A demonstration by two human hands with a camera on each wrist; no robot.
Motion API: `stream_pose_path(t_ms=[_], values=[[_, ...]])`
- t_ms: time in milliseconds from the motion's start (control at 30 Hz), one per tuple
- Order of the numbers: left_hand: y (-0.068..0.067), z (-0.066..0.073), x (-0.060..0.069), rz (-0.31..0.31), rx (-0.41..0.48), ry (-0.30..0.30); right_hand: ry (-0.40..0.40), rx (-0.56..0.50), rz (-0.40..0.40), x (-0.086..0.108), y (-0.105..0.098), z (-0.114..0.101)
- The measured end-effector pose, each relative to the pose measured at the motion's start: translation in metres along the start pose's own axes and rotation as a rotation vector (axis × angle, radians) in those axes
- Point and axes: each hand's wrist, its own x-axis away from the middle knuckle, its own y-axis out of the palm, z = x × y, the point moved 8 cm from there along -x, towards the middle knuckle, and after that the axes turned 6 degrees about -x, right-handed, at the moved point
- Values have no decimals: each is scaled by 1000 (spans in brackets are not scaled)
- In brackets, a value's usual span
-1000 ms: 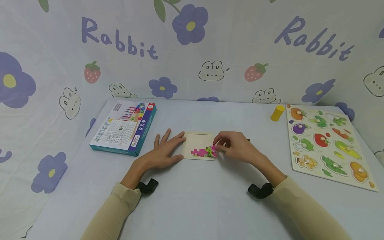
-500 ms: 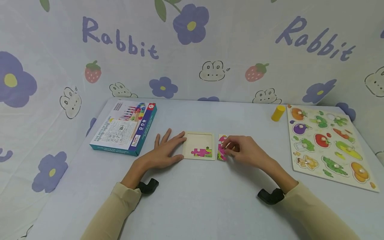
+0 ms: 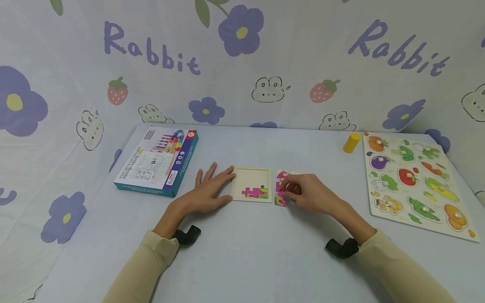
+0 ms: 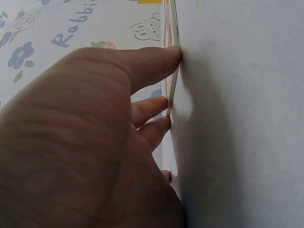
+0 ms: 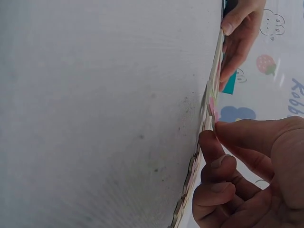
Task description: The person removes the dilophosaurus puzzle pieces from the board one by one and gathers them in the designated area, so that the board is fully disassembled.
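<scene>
A small square wooden puzzle tray [image 3: 246,179] lies on the table, with pink and green jigsaw pieces [image 3: 255,192] along its lower right. My left hand [image 3: 204,191] is spread flat at the tray's left side, its fingertip and thumb touching the edge. Just right of the tray, my right hand [image 3: 308,191] pinches a pink jigsaw piece [image 5: 212,105] between thumb and forefinger, the other fingers curled. More pink and green pieces [image 3: 280,179] lie there, partly hidden beneath that hand. Seen edge-on in the right wrist view, several piece edges [image 5: 191,168] run along the tabletop.
A flat teal and white box [image 3: 151,162] lies left of my left hand. At the right is a vegetable peg puzzle board [image 3: 417,181], with a yellow cylinder [image 3: 352,142] standing beside its upper left corner. A printed cloth [image 3: 288,54] hangs behind the table.
My right hand has drawn back rightward from the tray, taking a piece off its lower right corner, then shifted slightly toward me beside the tray. The left hand has stayed still.
</scene>
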Motion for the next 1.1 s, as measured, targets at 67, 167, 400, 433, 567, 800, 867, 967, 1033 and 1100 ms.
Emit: stream_pose_path(t_ms=[67,167,400,433,567,800,867,967,1033,1100], values=[[0,0,0,1,-2,-1,5,8,1,0,0,0],[0,0,0,2,-2,-3,11,23,2,0,1,1],[0,-1,1,3,3,-1,42,38,1,0,0,2],[0,-1,0,3,2,-1,50,39,2,1,-1,2],[2,-2,0,4,0,3,66,68,1,5,-2,3],[1,-1,0,6,-1,5,63,129,-1,10,-1,3],[0,0,0,7,0,5,59,127,-7,10,0,2],[0,0,1,3,-2,3,55,133,-21,9,2,2],[0,1,0,3,-1,3,53,141,-25,9,3,2],[0,1,0,4,0,3,49,148,-25,9,4,1]])
